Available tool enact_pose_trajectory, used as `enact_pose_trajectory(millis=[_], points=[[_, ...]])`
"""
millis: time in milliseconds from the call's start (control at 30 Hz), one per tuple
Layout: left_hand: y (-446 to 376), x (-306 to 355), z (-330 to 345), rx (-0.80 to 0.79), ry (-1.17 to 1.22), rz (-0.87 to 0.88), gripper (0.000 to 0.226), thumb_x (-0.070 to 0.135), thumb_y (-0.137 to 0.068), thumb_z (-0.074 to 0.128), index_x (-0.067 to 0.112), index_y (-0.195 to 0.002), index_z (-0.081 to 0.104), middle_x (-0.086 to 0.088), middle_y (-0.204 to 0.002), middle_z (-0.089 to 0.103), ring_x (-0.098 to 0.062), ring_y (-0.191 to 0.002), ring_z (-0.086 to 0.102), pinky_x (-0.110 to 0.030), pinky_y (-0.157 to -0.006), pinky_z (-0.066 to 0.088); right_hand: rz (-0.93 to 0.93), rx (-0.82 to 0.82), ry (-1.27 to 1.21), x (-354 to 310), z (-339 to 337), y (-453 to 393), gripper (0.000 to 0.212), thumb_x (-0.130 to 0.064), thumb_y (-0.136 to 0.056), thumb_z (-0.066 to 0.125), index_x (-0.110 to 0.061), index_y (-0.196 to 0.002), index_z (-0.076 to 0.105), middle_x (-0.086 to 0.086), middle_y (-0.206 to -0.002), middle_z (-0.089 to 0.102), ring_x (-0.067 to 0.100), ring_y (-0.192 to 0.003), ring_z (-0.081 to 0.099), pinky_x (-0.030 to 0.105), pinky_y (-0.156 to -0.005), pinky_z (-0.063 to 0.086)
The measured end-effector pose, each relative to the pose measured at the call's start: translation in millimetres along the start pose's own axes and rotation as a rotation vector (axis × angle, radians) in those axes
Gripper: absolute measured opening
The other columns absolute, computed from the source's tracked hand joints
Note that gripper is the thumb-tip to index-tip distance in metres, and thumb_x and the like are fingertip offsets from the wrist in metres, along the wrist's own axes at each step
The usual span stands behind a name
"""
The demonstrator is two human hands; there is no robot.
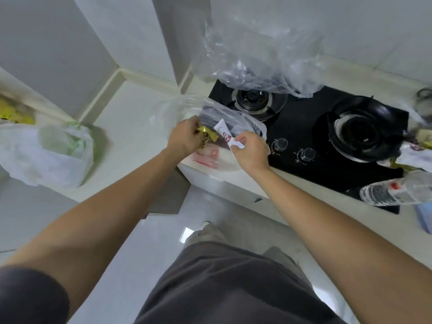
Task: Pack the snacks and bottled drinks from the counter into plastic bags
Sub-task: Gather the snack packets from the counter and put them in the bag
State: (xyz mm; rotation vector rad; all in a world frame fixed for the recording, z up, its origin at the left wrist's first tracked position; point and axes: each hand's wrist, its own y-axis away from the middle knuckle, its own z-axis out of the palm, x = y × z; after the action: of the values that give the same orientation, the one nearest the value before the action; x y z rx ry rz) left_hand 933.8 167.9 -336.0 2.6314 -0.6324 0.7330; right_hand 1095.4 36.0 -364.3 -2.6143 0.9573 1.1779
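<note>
The snack packet [207, 134] in the left hand [184, 136] is gold with dark print. The sachet [228, 136] in the right hand [251, 150] is white with a red emblem. The hob [311, 136] is glossy black, the counter [131, 113] cream-white. At the counter's left edge a white bag [44, 155] shows green inside. The bottle [395, 191] near the right edge is clear with a red-marked label.

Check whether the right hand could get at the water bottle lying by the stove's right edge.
Probably yes: the bottle lies uncovered with open stovetop between, but the right hand holds a white packet, so it must drop that first.
</note>
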Motion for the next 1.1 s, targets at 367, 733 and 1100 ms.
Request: enact_pose_trajectory(millis=[367, 733, 1100], points=[[-28, -6, 5, -0.031, -0.234, 0.176, 0.04, 0.019, -0.094, 0.054, 0.016, -0.134, 0.058, -0.015, -0.122, 0.057, -0.038, -0.113, 0.055, -0.046, -0.083, 0.052, -0.211, -0.16, 0.252, -1, -1, -18, 0.032, -0.02, -0.092, 0.074, -0.015, -0.123, 0.069, 0.002, -0.125, 0.066, 0.025, -0.123, 0.057, 0.045, -0.098, 0.052], [16, 122, 28, 0.01, -0.322, 0.444, 0.041, 0.022, -0.093, 0.059, 0.013, -0.133, 0.058, -0.013, -0.127, 0.06, -0.036, -0.117, 0.054, -0.046, -0.082, 0.052, -0.243, 0.04, 0.283, 28, -110, 33, 0.031, -0.024, -0.096, 0.068, -0.014, -0.125, 0.065, 0.002, -0.121, 0.063, 0.025, -0.115, 0.054, 0.043, -0.085, 0.054], [82, 291, 88, 0.071, -0.384, 0.614, 0.041, 0.029, -0.096, 0.059, 0.015, -0.134, 0.057, -0.013, -0.124, 0.06, -0.037, -0.116, 0.054, -0.05, -0.083, 0.053, -0.258, 0.235, 0.385, 116, -274, 96, 0.043, -0.032, -0.097, 0.066, -0.014, -0.135, 0.06, 0.003, -0.13, 0.061, 0.025, -0.125, 0.051, 0.041, -0.098, 0.049]])
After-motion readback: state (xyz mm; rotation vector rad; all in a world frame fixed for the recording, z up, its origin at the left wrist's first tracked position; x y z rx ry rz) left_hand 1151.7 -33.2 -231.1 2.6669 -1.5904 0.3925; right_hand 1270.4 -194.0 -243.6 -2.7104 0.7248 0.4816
